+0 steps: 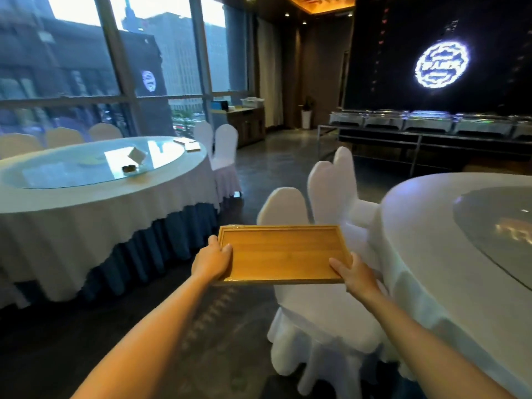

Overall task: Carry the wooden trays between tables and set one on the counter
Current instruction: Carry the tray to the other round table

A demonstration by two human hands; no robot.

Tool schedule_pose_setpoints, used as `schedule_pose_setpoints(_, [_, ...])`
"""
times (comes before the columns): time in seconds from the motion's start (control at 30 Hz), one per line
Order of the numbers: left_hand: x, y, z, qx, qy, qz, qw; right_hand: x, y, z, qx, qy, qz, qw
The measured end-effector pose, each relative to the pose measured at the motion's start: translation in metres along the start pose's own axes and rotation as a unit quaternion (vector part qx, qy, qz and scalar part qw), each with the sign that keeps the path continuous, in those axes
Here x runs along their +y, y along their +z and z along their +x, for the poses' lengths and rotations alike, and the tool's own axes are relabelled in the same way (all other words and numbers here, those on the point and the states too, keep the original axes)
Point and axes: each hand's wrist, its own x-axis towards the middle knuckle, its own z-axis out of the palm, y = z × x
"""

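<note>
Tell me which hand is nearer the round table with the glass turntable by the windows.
Left. The left hand holds the wooden tray on the side facing that table; the right hand grips the far side.

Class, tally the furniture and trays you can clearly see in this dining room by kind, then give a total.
Round tables: 2 (left, right)
Wooden trays: 1, held in both hands
White-covered chairs beside the right table: 2
White-covered chairs behind the left table's far edge: 2
Total: 7

Round table (86, 208) — trays (188, 144), card (137, 155)
</note>
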Motion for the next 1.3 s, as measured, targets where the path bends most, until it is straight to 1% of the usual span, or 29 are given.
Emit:
schedule_pose_setpoints(0.17, [-0.068,-0.055,0.070,0.042,-0.043,-0.004,0.998,-0.062,0.098,0.050,-0.042,-0.029,0.007,0.999])
schedule_pose_setpoints(0.37, [-0.121,-0.069,0.159,0.095,-0.087,-0.004,0.992,-0.109,0.183,0.137,-0.073,-0.067,-0.029,0.995])
schedule_pose_setpoints(0.53, [-0.150,-0.068,0.259,0.114,-0.130,0.001,0.985,-0.143,0.254,0.241,-0.097,-0.074,-0.034,0.992])
schedule_pose_setpoints(0.67, [-0.157,-0.083,0.362,0.134,-0.155,-0.009,0.979,-0.188,0.304,0.336,-0.119,-0.095,-0.016,0.988])
schedule_pose_setpoints(0.9, [-0.143,-0.111,0.536,0.155,-0.140,-0.009,0.978,-0.258,0.363,0.492,-0.110,-0.109,0.012,0.988])
schedule_pose_setpoints(1.07, [-0.159,-0.093,0.662,0.135,-0.133,-0.004,0.982,-0.272,0.417,0.594,-0.097,-0.091,0.005,0.991])
schedule_pose_setpoints(1.17, [-0.172,-0.081,0.748,0.119,-0.127,-0.023,0.984,-0.283,0.457,0.664,-0.087,-0.081,-0.003,0.993])
schedule_pose_setpoints(1.3, [-0.179,-0.082,0.876,0.108,-0.114,-0.023,0.987,-0.321,0.507,0.767,-0.073,-0.071,-0.007,0.995])
